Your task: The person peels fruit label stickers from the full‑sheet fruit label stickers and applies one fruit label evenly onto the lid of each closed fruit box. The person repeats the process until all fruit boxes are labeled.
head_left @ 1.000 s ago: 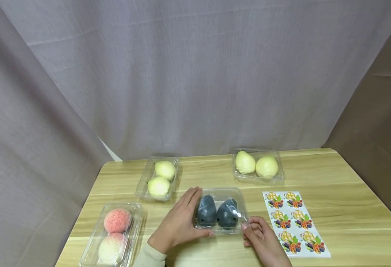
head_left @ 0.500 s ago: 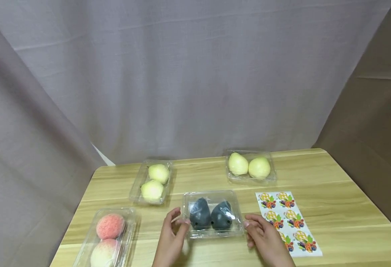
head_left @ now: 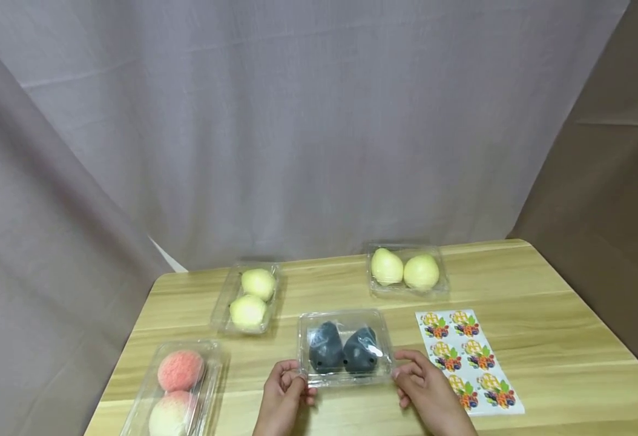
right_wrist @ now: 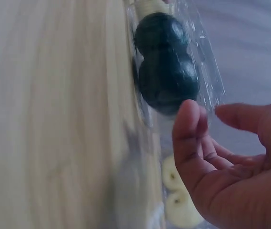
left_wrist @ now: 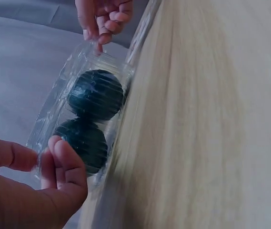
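A clear plastic clamshell box (head_left: 346, 379) with two dark, pear-shaped fruits (head_left: 360, 351) inside sits at the near middle of the table, lid down. My left hand (head_left: 283, 396) pinches its near left corner between thumb and fingers, also visible in the left wrist view. At the near right corner, my right hand (head_left: 428, 390) holds the edge with thumb and index finger, the other fingers curled below. In the right wrist view the dark fruits (right_wrist: 168, 78) show through the plastic, just beyond the right fingertips.
A sheet of fruit stickers (head_left: 468, 363) lies right of the box. Behind it is a clear box of two yellow pears (head_left: 421, 272); another with two pears (head_left: 249, 312) stands back left. Peaches (head_left: 181, 370) in a clear box lie near left. A grey curtain (head_left: 297, 133) hangs behind.
My left hand has moved from the box's left side to its near left corner and now pinches it. The right hand stays at the right corner. The head view has shifted slightly.
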`<action>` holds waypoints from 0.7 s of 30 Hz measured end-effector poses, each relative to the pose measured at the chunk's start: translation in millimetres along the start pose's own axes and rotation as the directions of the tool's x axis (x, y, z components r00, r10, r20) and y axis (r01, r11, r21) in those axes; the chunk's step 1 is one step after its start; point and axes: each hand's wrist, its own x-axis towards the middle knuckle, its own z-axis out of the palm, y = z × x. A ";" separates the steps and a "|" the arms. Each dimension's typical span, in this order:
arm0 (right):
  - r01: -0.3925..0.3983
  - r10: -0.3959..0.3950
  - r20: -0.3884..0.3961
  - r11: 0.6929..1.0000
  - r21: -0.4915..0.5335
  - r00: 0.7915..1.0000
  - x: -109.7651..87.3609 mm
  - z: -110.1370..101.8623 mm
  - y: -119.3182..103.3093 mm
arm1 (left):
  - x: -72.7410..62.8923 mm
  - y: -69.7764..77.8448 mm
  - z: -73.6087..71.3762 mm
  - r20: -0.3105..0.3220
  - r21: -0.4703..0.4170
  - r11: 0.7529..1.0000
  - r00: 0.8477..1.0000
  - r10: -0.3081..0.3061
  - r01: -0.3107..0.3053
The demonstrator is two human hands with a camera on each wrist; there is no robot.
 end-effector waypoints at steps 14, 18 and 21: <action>-0.034 -0.100 -0.126 0.632 -0.774 0.987 37.0 -95.1 -17.5 | -4.6 -0.3 -3.7 -0.015 0.019 0.999 0.999 -0.029 0.029; -0.086 -0.050 -0.141 0.582 -0.809 0.989 49.3 -104.5 -14.4 | -5.2 1.2 -1.9 -0.077 0.093 0.995 0.997 -0.019 0.026; -0.129 -0.019 -0.166 0.550 -0.826 0.986 53.6 -106.9 -12.7 | -7.5 2.8 6.0 -0.180 0.158 0.987 0.982 0.050 -0.021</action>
